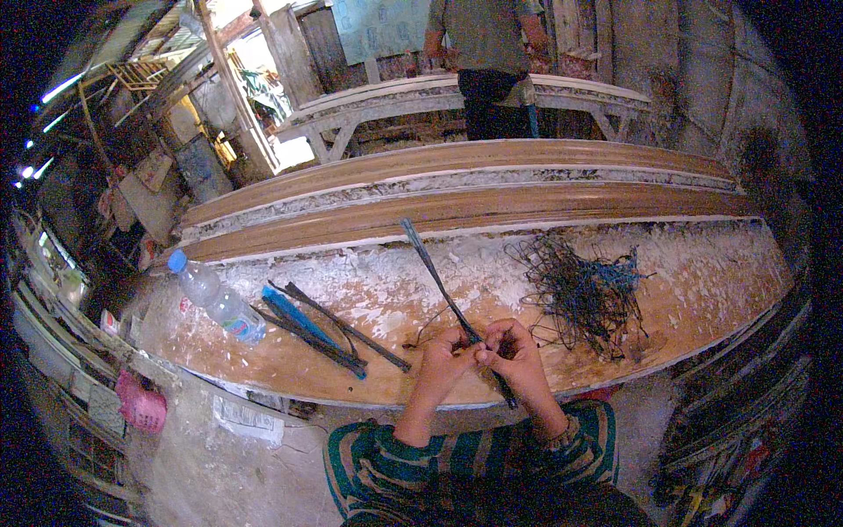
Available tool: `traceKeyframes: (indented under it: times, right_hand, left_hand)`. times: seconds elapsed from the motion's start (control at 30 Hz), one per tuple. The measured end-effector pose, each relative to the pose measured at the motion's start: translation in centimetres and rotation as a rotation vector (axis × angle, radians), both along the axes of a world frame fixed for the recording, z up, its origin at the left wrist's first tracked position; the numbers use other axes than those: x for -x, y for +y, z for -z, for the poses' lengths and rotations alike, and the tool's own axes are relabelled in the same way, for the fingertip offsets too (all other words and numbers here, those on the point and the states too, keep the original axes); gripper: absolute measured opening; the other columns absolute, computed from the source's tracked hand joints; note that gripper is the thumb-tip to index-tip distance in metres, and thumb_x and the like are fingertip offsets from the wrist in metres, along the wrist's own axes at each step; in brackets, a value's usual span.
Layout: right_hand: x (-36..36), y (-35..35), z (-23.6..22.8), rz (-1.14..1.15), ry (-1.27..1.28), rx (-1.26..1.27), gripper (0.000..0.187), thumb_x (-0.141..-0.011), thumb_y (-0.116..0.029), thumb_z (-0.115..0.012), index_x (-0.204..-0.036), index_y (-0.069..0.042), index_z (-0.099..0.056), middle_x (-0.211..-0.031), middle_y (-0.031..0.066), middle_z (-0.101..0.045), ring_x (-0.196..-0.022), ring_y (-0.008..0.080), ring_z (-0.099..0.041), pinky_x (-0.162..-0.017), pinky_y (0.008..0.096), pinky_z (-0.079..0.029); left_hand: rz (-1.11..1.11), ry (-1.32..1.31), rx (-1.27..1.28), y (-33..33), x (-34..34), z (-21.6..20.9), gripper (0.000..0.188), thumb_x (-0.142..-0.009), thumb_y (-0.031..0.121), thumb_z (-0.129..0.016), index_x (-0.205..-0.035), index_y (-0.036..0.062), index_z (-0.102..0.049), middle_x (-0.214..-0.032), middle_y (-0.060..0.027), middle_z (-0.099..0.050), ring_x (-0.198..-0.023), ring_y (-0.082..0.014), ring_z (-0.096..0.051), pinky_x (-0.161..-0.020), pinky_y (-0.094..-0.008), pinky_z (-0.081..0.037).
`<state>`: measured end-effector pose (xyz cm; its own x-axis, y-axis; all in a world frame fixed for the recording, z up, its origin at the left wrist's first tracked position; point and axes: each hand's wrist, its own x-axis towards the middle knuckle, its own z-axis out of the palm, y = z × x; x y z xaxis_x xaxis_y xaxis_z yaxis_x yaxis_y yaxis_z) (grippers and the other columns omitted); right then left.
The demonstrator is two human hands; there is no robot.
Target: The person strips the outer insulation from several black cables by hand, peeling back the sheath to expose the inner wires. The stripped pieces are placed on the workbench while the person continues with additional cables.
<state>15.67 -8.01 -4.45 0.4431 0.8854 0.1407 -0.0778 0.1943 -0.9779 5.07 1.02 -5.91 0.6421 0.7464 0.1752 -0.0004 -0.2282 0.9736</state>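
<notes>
Both my hands meet over the near edge of the wooden table, fingers pinched on the middle of a thin bundle of dark cords [436,279]. My left hand [445,358] grips it from one side, and my right hand [514,353] pinches it close by. The bundle slants from its bluish far end down past my right hand toward my lap. Just left of my left hand lie several similar bundles, black ones [312,337] and a blue one [299,318]. To the right of my hands sits a loose tangle of black and blue cord [587,294].
A clear plastic bottle [216,297] with a blue cap lies at the left of the paint-flaked tabletop [369,263]. Long brown boards [457,200] stretch across its far side. Beyond, a person [492,53] stands by a white bench [386,98]. A pink bag [140,401] is at lower left.
</notes>
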Motion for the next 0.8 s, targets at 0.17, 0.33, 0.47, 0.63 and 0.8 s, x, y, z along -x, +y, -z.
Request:
traceKeyframes:
  times: [0.17, 0.33, 0.47, 0.63, 0.8]
  right_hand:
    - [-0.3, -0.1, 0.0, -0.004, 0.004, -0.002, 0.014, -0.076, -0.011, -0.064, -0.081, -0.005, -0.053, -0.074, -0.002, -0.053, -0.069, 0.0065, -0.048, -0.064, 0.0205, -0.039]
    - [-0.5, -0.2, 0.1, -0.019, 0.042, -0.003, 0.01, -0.077, -0.011, -0.063, -0.075, -0.005, -0.055, -0.07, -0.0017, -0.054, -0.065, 0.006, -0.048, -0.061, 0.0203, -0.039]
    - [-0.7, 0.0, 0.6, -0.037, 0.072, -0.06, 0.009, -0.078, -0.011, -0.06, -0.075, -0.005, -0.054, -0.069, -0.0015, -0.054, -0.064, 0.0055, -0.048, -0.058, 0.0202, -0.038]
    - [-0.9, 0.1, 1.7, -0.034, 0.222, -0.014, 0.008, -0.08, -0.011, -0.057, -0.076, -0.005, -0.053, -0.07, -0.0002, -0.055, -0.064, 0.0056, -0.048, -0.057, 0.0204, -0.038]
    - [-1.0, 0.4, 2.8, -0.084, 0.361, -0.073, 0.003, -0.08, -0.01, -0.055, -0.08, -0.007, -0.055, -0.067, -0.0007, -0.053, -0.057, 0.0083, -0.047, -0.051, 0.0209, -0.038]
  left_hand:
    - [0.035, 0.094, -0.026, -0.7, 0.4, -1.4, 0.019, -0.074, 0.017, -0.066, -0.083, 0.0018, -0.06, -0.075, -0.0015, -0.06, -0.068, -0.0087, -0.053, -0.061, -0.0243, -0.043]
    - [0.046, 0.125, 0.017, -1.1, 0.5, -2.2, 0.018, -0.074, 0.016, -0.066, -0.083, 0.0018, -0.061, -0.076, -0.0014, -0.06, -0.069, -0.0085, -0.053, -0.062, -0.0242, -0.044]
    - [0.073, 0.138, -0.05, -1.4, 0.5, -2.6, 0.017, -0.074, 0.014, -0.065, -0.084, 0.0012, -0.061, -0.077, -0.0012, -0.06, -0.069, -0.0082, -0.053, -0.063, -0.0241, -0.044]
    - [0.106, 0.199, -0.036, -1.3, 0.7, -2.5, 0.015, -0.075, 0.012, -0.064, -0.085, 0.0013, -0.06, -0.076, -0.0008, -0.059, -0.068, -0.0082, -0.053, -0.063, -0.0234, -0.044]
    - [0.127, 0.013, 0.07, -0.7, 0.4, -1.2, 0.012, -0.077, 0.012, -0.062, -0.083, 0.002, -0.059, -0.074, 0.0002, -0.058, -0.068, -0.0073, -0.051, -0.06, -0.0227, -0.042]
